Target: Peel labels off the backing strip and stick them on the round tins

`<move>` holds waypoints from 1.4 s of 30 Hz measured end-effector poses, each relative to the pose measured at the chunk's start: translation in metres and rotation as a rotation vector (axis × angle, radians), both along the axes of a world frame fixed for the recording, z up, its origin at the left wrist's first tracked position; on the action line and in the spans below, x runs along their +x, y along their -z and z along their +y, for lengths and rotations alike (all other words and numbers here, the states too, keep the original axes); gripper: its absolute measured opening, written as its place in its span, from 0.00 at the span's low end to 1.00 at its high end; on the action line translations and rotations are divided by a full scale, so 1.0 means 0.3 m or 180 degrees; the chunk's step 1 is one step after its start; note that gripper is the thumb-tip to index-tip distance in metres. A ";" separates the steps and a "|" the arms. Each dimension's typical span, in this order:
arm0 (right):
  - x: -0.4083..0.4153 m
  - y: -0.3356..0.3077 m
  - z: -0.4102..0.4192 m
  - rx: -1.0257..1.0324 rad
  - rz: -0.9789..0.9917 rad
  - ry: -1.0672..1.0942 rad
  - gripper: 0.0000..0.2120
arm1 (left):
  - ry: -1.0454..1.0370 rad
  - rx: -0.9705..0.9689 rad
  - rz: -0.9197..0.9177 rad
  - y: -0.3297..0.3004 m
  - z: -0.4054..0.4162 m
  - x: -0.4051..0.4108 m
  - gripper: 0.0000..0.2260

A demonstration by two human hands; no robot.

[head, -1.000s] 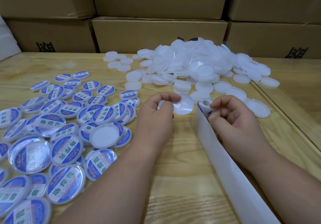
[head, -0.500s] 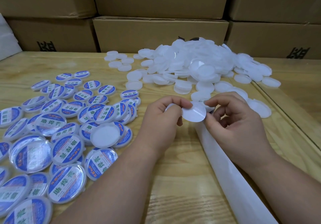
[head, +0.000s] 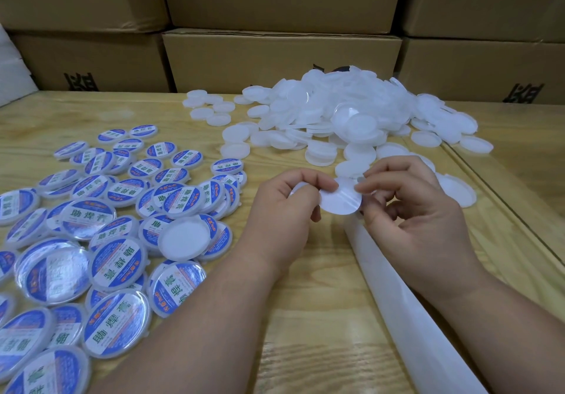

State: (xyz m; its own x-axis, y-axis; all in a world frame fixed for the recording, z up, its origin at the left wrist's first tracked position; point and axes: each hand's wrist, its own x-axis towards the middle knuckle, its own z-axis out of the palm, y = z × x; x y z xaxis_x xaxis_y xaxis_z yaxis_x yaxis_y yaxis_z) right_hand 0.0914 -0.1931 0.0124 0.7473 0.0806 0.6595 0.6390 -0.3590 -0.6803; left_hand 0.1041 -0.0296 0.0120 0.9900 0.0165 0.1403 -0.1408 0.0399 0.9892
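My left hand [head: 284, 216] pinches the left edge of a plain white round tin [head: 337, 202] held above the table. My right hand [head: 409, 219] meets it from the right, fingertips closed on the tin's right edge where a glossy label [head: 354, 194] lies against it. The label's print is hidden. The white backing strip [head: 397, 286] runs from under my right hand to the bottom right corner. A heap of unlabelled white tins [head: 351, 112] lies behind my hands. Several tins with blue labels [head: 119, 256] cover the table on the left.
Stacked cardboard boxes [head: 275, 57] wall off the back of the wooden table [head: 305, 317]. A seam [head: 495, 197] runs diagonally across the table on the right. One unlabelled tin [head: 185, 237] lies among the labelled ones.
My right hand left the end of the backing strip and came up to the tin's right edge. My left hand carried the tin a little right and toward me.
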 end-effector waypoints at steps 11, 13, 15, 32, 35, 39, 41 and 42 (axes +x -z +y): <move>-0.006 -0.015 0.006 0.0440 0.0078 0.0234 0.09 | 0.0258 -0.0673 -0.0063 -0.016 0.012 -0.003 0.11; -0.005 -0.017 0.002 0.0578 0.0071 0.0273 0.09 | 0.0351 -0.0849 -0.0002 -0.017 0.022 -0.002 0.12; -0.005 -0.018 -0.003 0.0814 0.0233 0.0233 0.11 | 0.0365 -0.0994 0.0007 -0.017 0.023 -0.002 0.11; -0.002 -0.018 0.021 0.1317 0.1230 -0.0503 0.24 | 0.0371 -0.1287 0.0214 -0.015 0.013 0.010 0.14; -0.002 -0.012 0.030 0.1142 0.1356 -0.0532 0.22 | 0.0666 -0.1179 0.0210 -0.013 0.014 0.007 0.12; 0.003 -0.004 0.030 0.1016 0.1404 -0.0478 0.20 | 0.0805 -0.1024 0.0184 -0.015 0.015 0.011 0.14; 0.007 -0.002 0.029 0.1014 0.1407 -0.0423 0.20 | 0.0813 -0.0947 0.0172 -0.011 0.013 0.015 0.14; 0.008 -0.001 0.028 0.1019 0.1411 -0.0400 0.20 | 0.0809 -0.0931 0.0180 -0.010 0.012 0.017 0.13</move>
